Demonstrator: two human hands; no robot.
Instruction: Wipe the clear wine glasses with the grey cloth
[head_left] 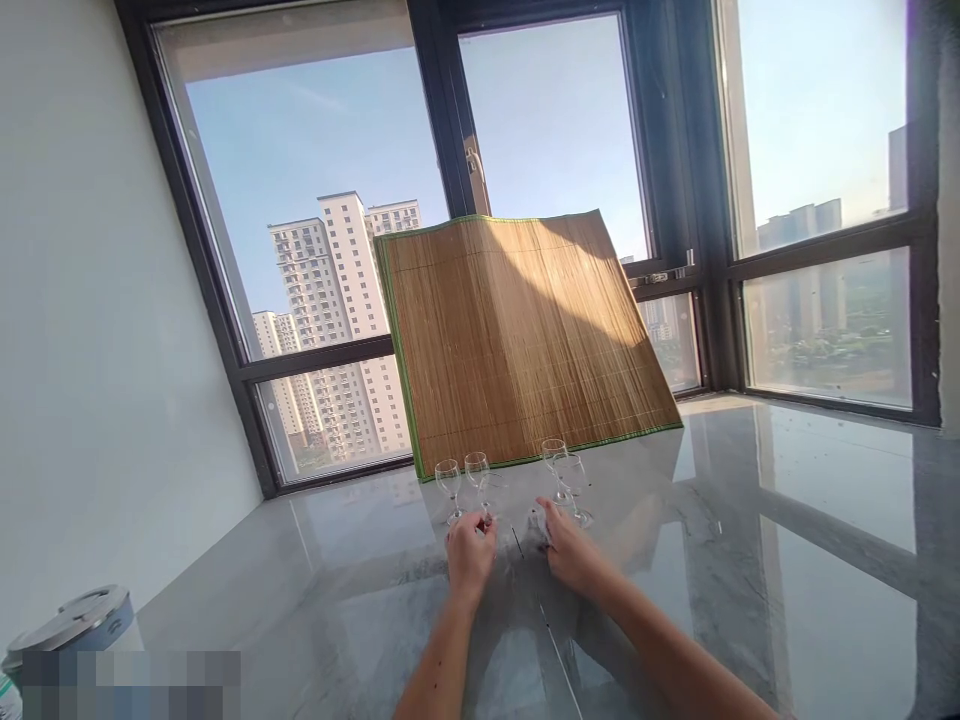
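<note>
My left hand (471, 550) is closed, its fingertips pinching the stem of a small clear wine glass (493, 489). Just beyond it, two more stemmed glasses stand upright: one at the left (448, 480) and another behind (476, 467). My right hand (568, 548) is also closed, at a clear glass piece (535, 522) that its fingers partly cover; its full shape is hard to see. Past the right hand stand two wine glasses, the rear one (554, 455) overlapping the front one (574, 478).
A bamboo mat (517, 340) with green edging leans against the window behind the glasses. The glossy grey countertop (337, 620) has reflections and a thin pale seam. A lidded container (75, 620) stands at the lower left, partly blurred out. A white wall (75, 300) borders the left side.
</note>
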